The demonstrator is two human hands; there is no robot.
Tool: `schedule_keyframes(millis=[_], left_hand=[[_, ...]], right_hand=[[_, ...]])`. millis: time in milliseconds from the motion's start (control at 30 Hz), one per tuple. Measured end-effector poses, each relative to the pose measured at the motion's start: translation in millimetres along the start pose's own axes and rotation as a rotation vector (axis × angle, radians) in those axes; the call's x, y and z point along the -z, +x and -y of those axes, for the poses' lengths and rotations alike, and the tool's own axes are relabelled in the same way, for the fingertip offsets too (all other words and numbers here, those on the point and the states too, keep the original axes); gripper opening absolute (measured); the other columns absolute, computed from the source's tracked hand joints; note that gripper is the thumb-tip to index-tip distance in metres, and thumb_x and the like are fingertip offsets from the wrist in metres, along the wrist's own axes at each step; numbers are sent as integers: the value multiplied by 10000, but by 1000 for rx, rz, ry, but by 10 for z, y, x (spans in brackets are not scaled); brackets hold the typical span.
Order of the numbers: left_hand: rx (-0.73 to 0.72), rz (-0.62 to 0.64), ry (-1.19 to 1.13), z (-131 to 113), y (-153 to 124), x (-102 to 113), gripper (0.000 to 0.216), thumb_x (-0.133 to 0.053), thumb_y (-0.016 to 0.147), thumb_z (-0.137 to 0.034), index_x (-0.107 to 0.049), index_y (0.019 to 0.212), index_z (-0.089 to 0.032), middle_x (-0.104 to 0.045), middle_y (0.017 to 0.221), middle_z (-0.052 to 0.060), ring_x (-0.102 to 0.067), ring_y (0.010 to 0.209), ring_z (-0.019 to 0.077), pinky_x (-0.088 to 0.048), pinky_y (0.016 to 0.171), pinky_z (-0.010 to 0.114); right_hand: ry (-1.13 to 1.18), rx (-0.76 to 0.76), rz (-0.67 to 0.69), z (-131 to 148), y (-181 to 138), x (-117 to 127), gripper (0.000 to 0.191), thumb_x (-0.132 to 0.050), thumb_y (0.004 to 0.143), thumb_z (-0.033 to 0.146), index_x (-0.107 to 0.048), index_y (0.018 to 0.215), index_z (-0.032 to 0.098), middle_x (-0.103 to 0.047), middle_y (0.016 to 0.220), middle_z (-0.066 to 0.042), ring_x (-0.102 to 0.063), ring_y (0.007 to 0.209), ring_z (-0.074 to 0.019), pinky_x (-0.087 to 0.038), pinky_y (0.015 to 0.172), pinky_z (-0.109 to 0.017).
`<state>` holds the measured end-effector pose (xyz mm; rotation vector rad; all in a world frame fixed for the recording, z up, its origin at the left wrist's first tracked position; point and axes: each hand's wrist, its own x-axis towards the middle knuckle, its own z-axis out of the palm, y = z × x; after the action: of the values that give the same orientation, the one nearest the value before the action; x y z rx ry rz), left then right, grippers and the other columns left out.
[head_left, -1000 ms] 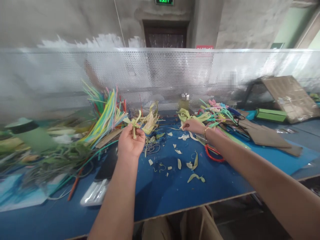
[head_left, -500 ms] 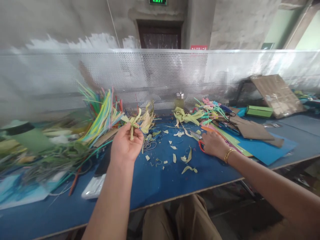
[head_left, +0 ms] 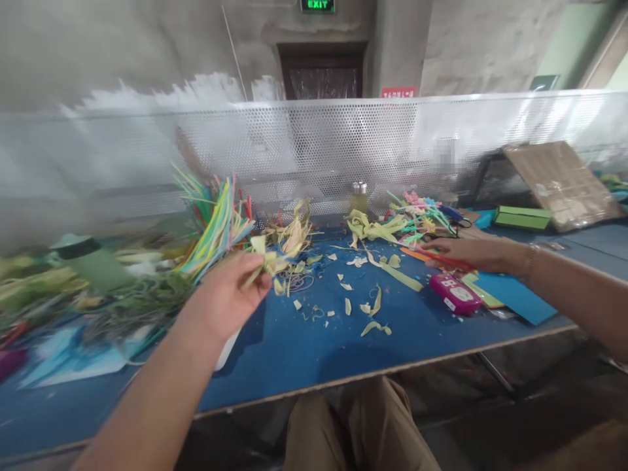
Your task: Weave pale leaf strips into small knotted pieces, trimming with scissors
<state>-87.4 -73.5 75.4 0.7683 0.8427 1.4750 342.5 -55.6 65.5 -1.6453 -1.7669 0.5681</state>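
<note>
Dim light overall, glare on the perforated screen [head_left: 324, 144], left side blurred.

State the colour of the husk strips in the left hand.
The husk strips are pale yellow-green, seen in the head view.

Scraps [head_left: 348, 306]: on worktop [head_left: 294, 366]. Left of scraps: husk [head_left: 269, 263], in left hand [head_left: 235, 286]; farther left, tumbler [head_left: 101, 265]. Right of scraps: scissors [head_left: 452, 262], in right hand [head_left: 478, 253]; case [head_left: 455, 294]. Behind scraps: jar [head_left: 359, 197]; farther behind, panel [head_left: 353, 131].

Craft workshop — scrap-strewn blue table [head_left: 299, 356], lit exit sign [head_left: 318, 5].
</note>
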Motion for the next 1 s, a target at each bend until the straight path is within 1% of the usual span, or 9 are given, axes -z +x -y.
schedule_keyframes(millis=[33,67,167,233,333,433,667,833,1000], left_hand=[[-3,40,41,-119,75,-89,133,-651,727,-31,-639,673,-151,-635,651,22,-577,582,105,-491,488,184],[-6,78,73,-218,140,-179,141,-660,733,-41,-638,662,-160,-631,636,13,-572,590,102,-482,501,185],[-25,148,131,-369,269,-396,135,-680,730,-48,-639,658,-153,-632,623,-13,-548,599,84,-461,543,192],[-23,187,147,-364,307,-458,117,-707,699,-53,-641,654,-139,-637,627,-9,-552,619,91,-457,551,201],[-6,234,184,-278,307,-437,93,-741,669,-94,-655,667,-129,-648,669,8,-562,649,100,-468,568,208],[7,236,210,-161,251,-356,125,-768,625,-108,-647,636,-138,-615,659,-7,-547,628,85,-484,580,207],[-4,174,256,116,14,-244,159,-818,587,-158,-660,609,-151,-584,647,-19,-540,613,70,-486,594,186],[13,194,293,303,-162,-213,165,-830,596,-186,-670,620,-153,-602,655,-9,-544,622,81,-470,597,189],[43,186,321,530,-312,-122,162,-814,648,-218,-666,653,-153,-595,661,-6,-523,634,88,-441,608,196]], right_hand=[[57,2,137,-10,-67,-11,495,-558,823,474,-658,1180,146,-671,1144,-159,-651,963,-233,-478,785,-312],[66,-2,185,-15,-128,-60,546,-557,818,512,-608,1249,180,-657,1177,-141,-644,970,-233,-483,786,-313],[-170,97,151,37,-258,-371,593,-696,694,550,-598,1169,209,-660,1083,-90,-625,914,-244,-483,789,-331],[-326,183,114,146,-294,-632,549,-677,711,555,-586,1137,220,-650,988,-72,-608,855,-242,-468,775,-355],[-488,349,4,397,-284,-966,462,-635,760,544,-600,1099,232,-603,1024,-89,-576,958,-263,-424,849,-374],[-625,384,-50,674,-242,-1177,450,-625,773,515,-597,1123,234,-574,1030,-102,-567,939,-268,-410,810,-361],[-800,464,-29,1126,-267,-1380,345,-596,796,436,-593,1054,207,-548,992,-120,-557,877,-258,-392,708,-327],[-836,502,-23,1249,-304,-1449,366,-593,791,413,-585,1097,212,-569,977,-123,-585,825,-250,-405,649,-318],[-861,499,56,1298,-283,-1486,340,-586,808,429,-603,1056,196,-612,907,-112,-615,716,-229,-419,594,-311]])
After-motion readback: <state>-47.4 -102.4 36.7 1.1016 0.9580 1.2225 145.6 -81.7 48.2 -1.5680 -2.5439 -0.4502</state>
